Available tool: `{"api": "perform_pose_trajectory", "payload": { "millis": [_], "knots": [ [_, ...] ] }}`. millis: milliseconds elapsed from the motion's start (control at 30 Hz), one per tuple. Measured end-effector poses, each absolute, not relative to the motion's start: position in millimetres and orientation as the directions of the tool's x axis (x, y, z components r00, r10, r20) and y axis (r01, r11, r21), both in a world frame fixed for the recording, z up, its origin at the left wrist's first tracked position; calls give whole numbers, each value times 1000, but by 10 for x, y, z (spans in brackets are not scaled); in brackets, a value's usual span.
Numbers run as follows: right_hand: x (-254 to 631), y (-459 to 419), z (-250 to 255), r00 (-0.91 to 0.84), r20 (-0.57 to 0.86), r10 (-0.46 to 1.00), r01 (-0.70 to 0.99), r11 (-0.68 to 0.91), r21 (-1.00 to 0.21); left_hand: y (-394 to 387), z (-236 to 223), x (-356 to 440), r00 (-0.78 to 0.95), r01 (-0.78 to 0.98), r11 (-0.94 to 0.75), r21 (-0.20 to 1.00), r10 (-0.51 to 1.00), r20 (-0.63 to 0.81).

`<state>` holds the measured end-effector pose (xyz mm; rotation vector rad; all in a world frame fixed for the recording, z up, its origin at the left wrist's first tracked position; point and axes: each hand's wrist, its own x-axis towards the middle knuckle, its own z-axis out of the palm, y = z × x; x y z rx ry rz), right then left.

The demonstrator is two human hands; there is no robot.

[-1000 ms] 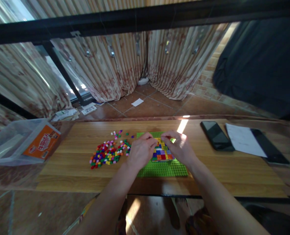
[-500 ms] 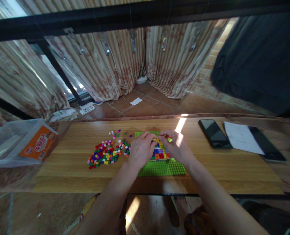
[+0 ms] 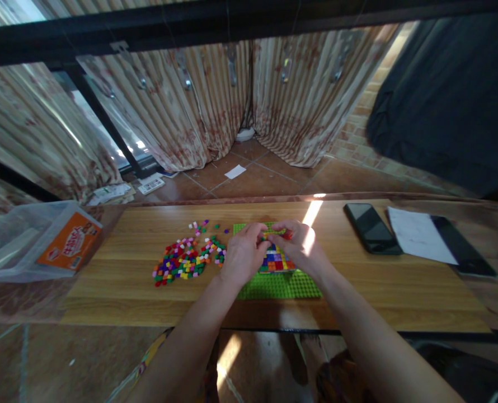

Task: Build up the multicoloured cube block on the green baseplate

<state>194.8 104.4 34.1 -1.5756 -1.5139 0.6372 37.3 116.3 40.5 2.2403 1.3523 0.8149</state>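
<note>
A block of small coloured bricks [image 3: 277,262] stands on a green studded baseplate [image 3: 280,288] in the middle of the wooden table. Over the left side of that block, my left hand [image 3: 245,251] is closed, with fingertips bent in at its far left part. My right hand [image 3: 300,242] reaches in from the other side, its thumb and fingers pinched at the far edge of the bricks. The fingertips of both hands nearly meet. Whatever small piece they may grip is hidden by the fingers. Left of my left hand lies a pile of loose coloured bricks [image 3: 182,262].
At the table's right lie a dark phone [image 3: 370,228], a white paper [image 3: 419,234] and a second dark phone [image 3: 465,249] partly under it. A clear plastic bin [image 3: 26,224] with an orange label stands beyond the left end of the wooden table [image 3: 118,296].
The right thumb and fingers have shifted slightly left, closer to the left fingertips. Both hands remain over the brick block. The whole view has shifted a little.
</note>
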Motion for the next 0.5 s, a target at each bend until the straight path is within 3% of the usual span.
{"api": "perform_pose_trajectory", "payload": {
  "millis": [267,500],
  "knots": [
    [1950,1068,301,143,165,976,563,57,-825,1167,441,264,300,600,-393,697,918,260],
    [2029,1063,300,159,149,976,385,78,-920,1189,336,201,271,408,-333,850,933,235]
  ]
}}
